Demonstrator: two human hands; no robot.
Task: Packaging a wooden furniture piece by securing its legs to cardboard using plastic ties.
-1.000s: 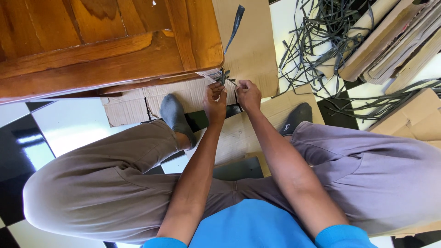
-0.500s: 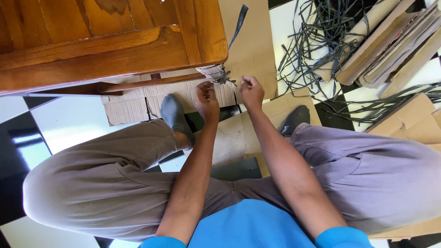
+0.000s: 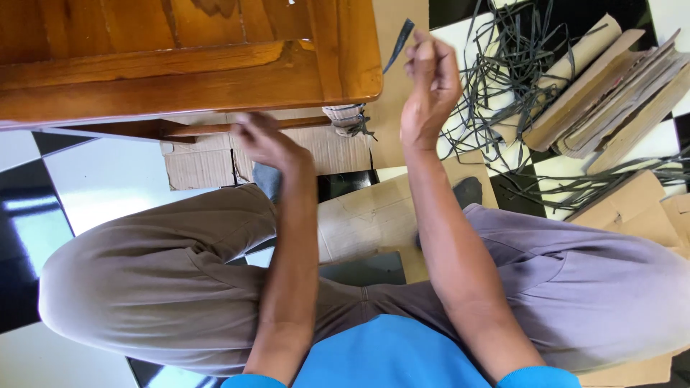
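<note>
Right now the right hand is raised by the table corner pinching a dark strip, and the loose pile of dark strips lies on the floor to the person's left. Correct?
Not quite. The head view shows the pile of dark strips on the person's right, beside the stacked cardboard. The rest holds: the right hand is raised by the table corner, pinching a dark strip.

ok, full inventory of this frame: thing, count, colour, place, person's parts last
wooden table: one, reddish brown, upper left
wrapped table leg with knotted strap: one, pale wrap, dark strap, under the table corner
loose plastic strap strips: many, dark grey, tangled upper right
folded cardboard stack: one, tan, far upper right
flat cardboard sheets: several, tan, on the floor under the legs
tiled floor: black and white checks
left hand: blurred, below the table edge
right hand: raised, pinching a dark strap end
</note>
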